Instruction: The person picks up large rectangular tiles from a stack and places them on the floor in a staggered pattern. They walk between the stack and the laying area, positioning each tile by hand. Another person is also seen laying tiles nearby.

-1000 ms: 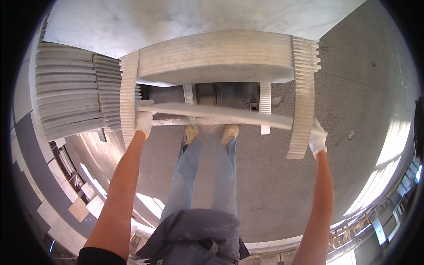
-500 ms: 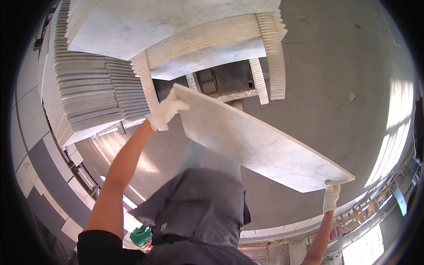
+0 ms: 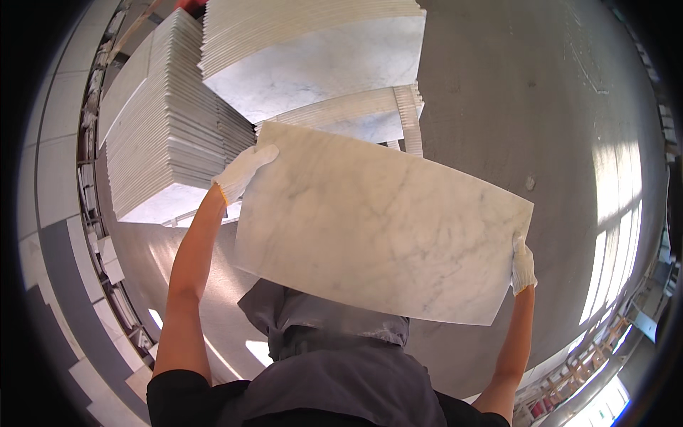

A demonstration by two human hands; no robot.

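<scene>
A white marble slab with grey veins is held up in front of my body, its broad face toward me. My left hand, in a white knitted glove, grips the slab's left edge near the upper corner, thumb over the face. At the right edge, my gloved right hand holds on a little below the upper corner; its other fingers are hidden behind the slab. Just beyond the slab stands a stack of similar marble slabs, partly covered by it.
More slabs stand closely packed in another stack at the left. Grey floor stretches along the right, with window light on it. Pale and dark panels line the far left. Wooden frames are at the lower right.
The slab has turned from a steep slant to nearly level across, and its broad face now shows. My right hand has risen with it. The stacks appear shifted in the view.
</scene>
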